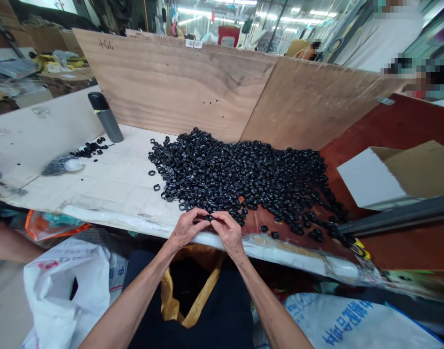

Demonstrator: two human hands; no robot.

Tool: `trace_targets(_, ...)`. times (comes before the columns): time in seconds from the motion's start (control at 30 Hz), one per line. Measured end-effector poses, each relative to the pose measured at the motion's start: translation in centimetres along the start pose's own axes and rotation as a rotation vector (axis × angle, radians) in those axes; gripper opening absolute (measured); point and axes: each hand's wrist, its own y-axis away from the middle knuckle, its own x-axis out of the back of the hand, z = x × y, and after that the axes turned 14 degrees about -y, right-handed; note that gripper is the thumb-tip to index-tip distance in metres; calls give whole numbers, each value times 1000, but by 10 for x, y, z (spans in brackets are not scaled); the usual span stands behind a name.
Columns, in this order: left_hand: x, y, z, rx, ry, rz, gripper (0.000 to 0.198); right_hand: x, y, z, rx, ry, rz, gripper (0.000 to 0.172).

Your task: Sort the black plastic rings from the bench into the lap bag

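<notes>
A large heap of small black plastic rings (243,169) covers the middle of the worktable (109,184). At the table's near edge my left hand (187,227) and my right hand (227,230) meet, fingertips pinched together on a small black ring (209,218) between them. Both hands rest just in front of the heap's near side. Below them, in my lap, a yellow bag (192,291) gapes with dark contents inside.
A grey flask with a black cap (105,116) stands at the back left, near a small scatter of rings (91,148). Plywood boards (192,82) wall the back. A cardboard box (396,174) lies at the right. White sacks (62,286) sit on the floor.
</notes>
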Motion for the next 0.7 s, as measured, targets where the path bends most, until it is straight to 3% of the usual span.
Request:
trace_targets(0.3, 5, -3, 2, -194, -170, 62, 20, 0, 0, 5, 23, 25, -20, 17)
trace_targets(0.7, 1, 0, -5, -202, -167, 108, 20, -1, 2, 20, -101, 34, 20, 20)
